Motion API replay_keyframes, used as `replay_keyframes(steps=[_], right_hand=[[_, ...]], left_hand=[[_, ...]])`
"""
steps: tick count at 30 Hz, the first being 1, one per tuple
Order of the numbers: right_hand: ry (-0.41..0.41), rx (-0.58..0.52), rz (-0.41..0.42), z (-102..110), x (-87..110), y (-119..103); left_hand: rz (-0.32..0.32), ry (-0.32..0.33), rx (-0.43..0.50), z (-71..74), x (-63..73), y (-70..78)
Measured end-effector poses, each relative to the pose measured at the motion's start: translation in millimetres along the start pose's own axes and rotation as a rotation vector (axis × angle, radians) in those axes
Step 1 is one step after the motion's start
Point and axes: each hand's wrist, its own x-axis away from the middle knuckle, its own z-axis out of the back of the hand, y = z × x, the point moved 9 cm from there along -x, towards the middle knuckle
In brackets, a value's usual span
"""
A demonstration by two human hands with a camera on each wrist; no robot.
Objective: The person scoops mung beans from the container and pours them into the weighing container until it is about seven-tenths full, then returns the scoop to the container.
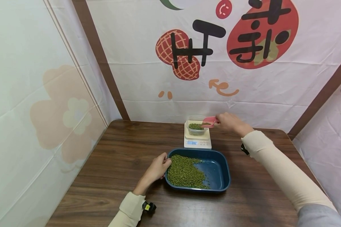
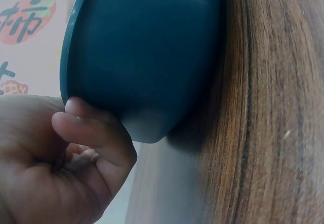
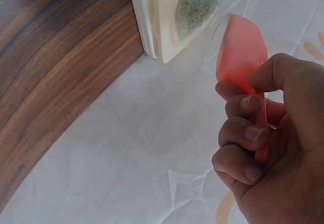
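In the head view my right hand grips the handle of a pink scoop, its blade tilted over the clear plastic container. Green beans lie in the container, which stands on a white kitchen scale with a lit display. The right wrist view shows fingers curled round the handle of the scoop. My left hand holds the left rim of a blue tray. Green mung beans heap in the tray's left part. In the left wrist view, bent fingers pinch the tray's edge.
The dark wooden table reaches back to a white printed cloth. Another cloth wall rises on the left. The scale stands just behind the tray, near the table's back edge.
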Motion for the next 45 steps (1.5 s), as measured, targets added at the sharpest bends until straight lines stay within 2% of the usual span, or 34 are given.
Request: replay_keyframes(steps=[11, 25, 34, 45], right_hand=[[-0.014, 0.021, 0.007, 1, -1.8, 0], [-0.039, 0.008, -0.03, 1, -2.2, 5], [-0.008, -0.035, 0.0, 4, 6.5, 0], [0.091, -0.043, 0.078, 10, 31.2, -12]], left_hand=[[-0.003, -0.002, -0.003, -0.5, 0.5, -1.1], [0.007, -0.011, -0.01, -0.6, 0.5, -0.3], [-0.001, -0.008, -0.006, -1.0, 0.4, 0.3], [0.001, 0.0, -0.003, -1.1, 0.4, -0.2]])
